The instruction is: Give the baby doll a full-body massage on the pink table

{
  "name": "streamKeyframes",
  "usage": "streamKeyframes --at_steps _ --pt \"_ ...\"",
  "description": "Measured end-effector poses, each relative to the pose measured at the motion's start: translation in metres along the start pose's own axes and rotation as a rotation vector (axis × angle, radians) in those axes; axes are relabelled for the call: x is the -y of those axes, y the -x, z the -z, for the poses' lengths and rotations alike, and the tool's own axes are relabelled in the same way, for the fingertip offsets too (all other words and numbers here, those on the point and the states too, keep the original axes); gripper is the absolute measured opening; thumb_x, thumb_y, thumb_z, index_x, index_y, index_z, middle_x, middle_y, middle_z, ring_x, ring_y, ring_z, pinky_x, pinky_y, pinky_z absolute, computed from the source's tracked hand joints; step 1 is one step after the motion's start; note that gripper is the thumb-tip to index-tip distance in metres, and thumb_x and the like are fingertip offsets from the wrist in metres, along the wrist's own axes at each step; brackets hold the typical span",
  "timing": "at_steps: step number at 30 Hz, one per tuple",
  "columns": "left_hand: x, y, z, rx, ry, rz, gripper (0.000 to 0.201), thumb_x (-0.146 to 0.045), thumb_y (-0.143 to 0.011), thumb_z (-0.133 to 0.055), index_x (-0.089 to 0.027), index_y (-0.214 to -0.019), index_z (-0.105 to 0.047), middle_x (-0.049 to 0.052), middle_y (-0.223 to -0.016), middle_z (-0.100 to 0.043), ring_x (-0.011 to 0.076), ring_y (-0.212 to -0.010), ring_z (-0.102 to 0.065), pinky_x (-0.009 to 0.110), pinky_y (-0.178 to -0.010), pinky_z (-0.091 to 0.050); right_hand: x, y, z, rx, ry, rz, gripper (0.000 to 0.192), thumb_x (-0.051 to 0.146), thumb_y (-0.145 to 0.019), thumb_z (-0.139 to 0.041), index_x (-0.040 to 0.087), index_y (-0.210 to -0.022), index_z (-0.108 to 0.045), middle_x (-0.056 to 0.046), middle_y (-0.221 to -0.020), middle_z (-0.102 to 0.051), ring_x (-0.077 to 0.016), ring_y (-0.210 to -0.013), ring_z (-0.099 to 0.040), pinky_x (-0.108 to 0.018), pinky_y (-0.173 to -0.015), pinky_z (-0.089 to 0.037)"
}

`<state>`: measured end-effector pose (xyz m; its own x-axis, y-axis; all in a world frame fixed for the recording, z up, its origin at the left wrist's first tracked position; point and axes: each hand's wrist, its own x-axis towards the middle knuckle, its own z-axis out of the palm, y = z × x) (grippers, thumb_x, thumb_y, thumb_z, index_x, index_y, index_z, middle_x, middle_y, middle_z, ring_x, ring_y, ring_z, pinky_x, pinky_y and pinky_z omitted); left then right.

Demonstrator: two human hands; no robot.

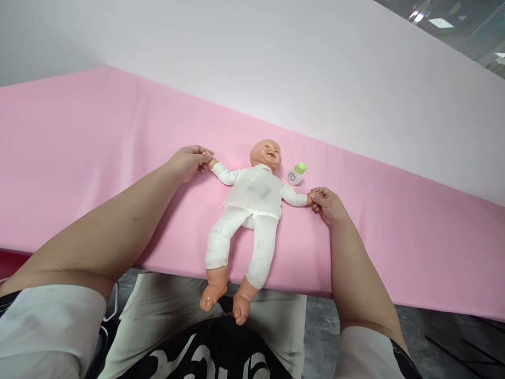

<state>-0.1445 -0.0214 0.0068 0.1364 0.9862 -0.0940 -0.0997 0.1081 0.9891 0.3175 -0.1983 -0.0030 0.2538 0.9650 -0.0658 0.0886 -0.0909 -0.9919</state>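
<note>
A baby doll in a white cloth top and trousers lies on its back on the pink-covered table. Its head points away from me, and its bare feet hang over the near edge. My left hand pinches the doll's hand on the left side. On the other side, my right hand is closed on the doll's other hand. Both doll arms are stretched outward. Beside the doll's head, a small clear bottle with a green cap lies tilted on the cover, a little short of my right hand.
A white wall rises along the table's far side. Glass with reflections shows at the top right. Below the near edge are my legs, the grey floor and dark thin bars at the lower right.
</note>
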Motion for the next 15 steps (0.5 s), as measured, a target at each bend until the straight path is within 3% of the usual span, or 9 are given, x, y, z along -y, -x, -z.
streamKeyframes --at_steps 5,9,12,15 --pt "0.0008 -0.0014 0.0002 -0.034 -0.041 -0.011 0.014 -0.020 -0.079 -0.082 -0.017 -0.079 -0.068 0.003 -0.069 -0.065 0.0110 -0.052 -0.053 0.025 -0.049 -0.041 -0.0021 -0.0022 -0.0034 -0.075 0.072 0.007 0.042 0.053 -0.077 -0.089 0.024 -0.085 -0.061 0.006 -0.057 -0.058 -0.0081 -0.041 -0.044 -0.020 -0.037 -0.032" --pt "0.0018 -0.0032 -0.0020 -0.043 -0.080 0.006 0.016 -0.030 -0.090 -0.072 -0.016 -0.082 -0.069 0.003 -0.067 -0.064 0.0112 -0.049 -0.051 0.025 -0.047 -0.041 -0.0031 -0.0043 -0.0044 -0.102 0.074 -0.007 0.044 0.063 -0.086 -0.078 0.023 -0.081 -0.060 0.006 -0.053 -0.053 -0.0078 -0.038 -0.039 -0.021 -0.035 -0.028" --pt "0.0031 -0.0044 -0.0031 -0.044 -0.100 0.011 0.014 -0.027 -0.092 -0.066 -0.015 -0.086 -0.071 0.003 -0.064 -0.061 0.0130 -0.048 -0.052 0.026 -0.046 -0.041 -0.0021 -0.0041 -0.0052 -0.116 0.068 -0.013 0.038 0.059 -0.087 -0.076 0.023 -0.089 -0.066 0.007 -0.052 -0.050 -0.0082 -0.037 -0.037 -0.021 -0.035 -0.026" --pt "0.0038 -0.0044 -0.0018 -0.033 -0.094 0.011 0.015 -0.021 -0.083 -0.072 -0.015 -0.097 -0.071 0.004 -0.069 -0.065 0.0140 -0.052 -0.056 0.027 -0.050 -0.043 0.0011 -0.0017 -0.0062 -0.121 0.026 -0.014 0.035 0.048 -0.083 -0.079 0.022 -0.104 -0.070 0.005 -0.061 -0.057 -0.0078 -0.040 -0.041 -0.021 -0.038 -0.028"
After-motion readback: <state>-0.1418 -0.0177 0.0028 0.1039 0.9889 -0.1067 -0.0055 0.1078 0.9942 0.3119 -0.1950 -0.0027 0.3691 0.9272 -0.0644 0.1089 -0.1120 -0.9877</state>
